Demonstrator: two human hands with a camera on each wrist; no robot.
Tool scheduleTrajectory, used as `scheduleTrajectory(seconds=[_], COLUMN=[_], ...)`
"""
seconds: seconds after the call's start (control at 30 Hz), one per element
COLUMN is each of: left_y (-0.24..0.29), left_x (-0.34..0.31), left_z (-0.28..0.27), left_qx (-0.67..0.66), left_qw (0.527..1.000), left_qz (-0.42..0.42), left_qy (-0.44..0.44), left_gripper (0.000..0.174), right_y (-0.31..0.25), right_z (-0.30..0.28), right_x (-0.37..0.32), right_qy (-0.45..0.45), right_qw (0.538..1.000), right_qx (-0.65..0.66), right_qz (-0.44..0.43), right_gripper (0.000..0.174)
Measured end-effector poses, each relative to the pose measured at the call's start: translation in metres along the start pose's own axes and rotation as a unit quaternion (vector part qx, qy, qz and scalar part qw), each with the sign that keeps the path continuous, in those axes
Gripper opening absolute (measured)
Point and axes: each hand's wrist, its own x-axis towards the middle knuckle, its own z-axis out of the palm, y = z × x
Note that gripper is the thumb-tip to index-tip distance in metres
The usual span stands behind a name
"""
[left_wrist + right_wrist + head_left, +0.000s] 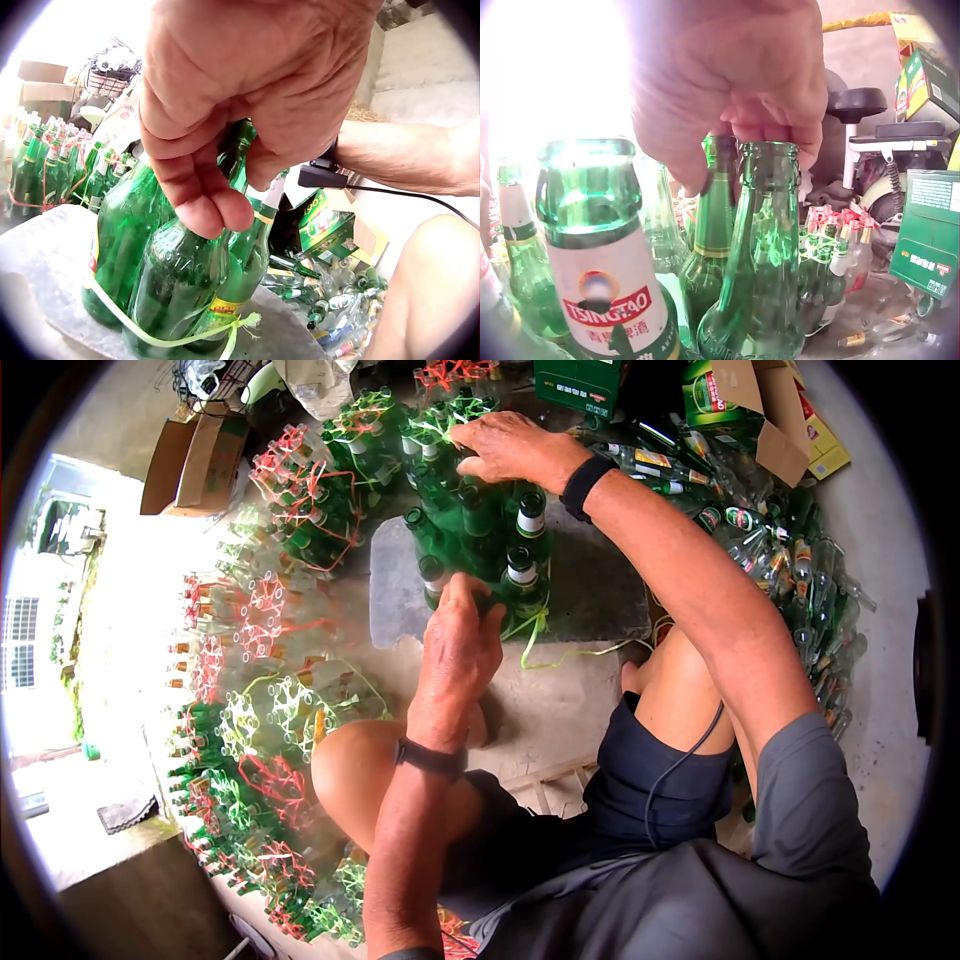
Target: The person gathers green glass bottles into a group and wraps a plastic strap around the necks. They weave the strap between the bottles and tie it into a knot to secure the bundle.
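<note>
Green bottles [482,525] stand grouped on a grey slab [595,595]. Yellow-green twine [161,341] runs round their lower part, with a knot and frayed end on the near side. My left hand [458,650] curls its fingers round the neck of a green bottle [180,274] at the group's near edge. At the far side my right hand [520,448] holds a bottle neck; in the right wrist view its fingers wrap the top of a green bottle [712,240], beside a clear-green bottle [772,225]. A labelled bottle [604,277] stands nearby.
Bundles of bottles tied with red [300,490] and light green string line the left side. Loose bottles [800,590] lie piled on the right. Cartons [735,405] sit behind the pile, and an open brown box [205,465] is at the back left.
</note>
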Motion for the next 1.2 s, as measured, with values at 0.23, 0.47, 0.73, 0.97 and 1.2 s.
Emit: scheduleTrajectory(seconds=[0.23,0.47,0.73,0.97,1.2], left_y=[0.000,0.001,0.002,0.001,0.001], left_x=[0.000,0.001,0.000,-0.001,-0.001], left_z=[0.000,0.000,-0.001,0.000,0.001], left_qx=[0.009,0.010,0.005,0.005,0.000], left_qw=[1.000,1.000,1.000,1.000,1.000], left_qz=[0.010,-0.002,-0.006,-0.009,0.004], left_qy=[0.004,-0.002,-0.005,-0.004,0.012], left_gripper=[0.024,0.024,0.025,0.025,0.025], right_y=[-0.004,-0.004,-0.001,0.006,-0.002], right_z=[0.002,-0.002,0.002,0.004,-0.020], right_x=[-0.001,0.001,0.002,-0.003,-0.009], right_qy=[0.013,-0.002,-0.002,0.008,0.072], right_qw=[1.000,1.000,1.000,0.999,0.995], right_qx=[0.000,0.001,-0.006,0.041,0.023], right_qz=[0.012,-0.006,-0.016,0.003,0.061], right_gripper=[0.036,0.031,0.031,0.041,0.043])
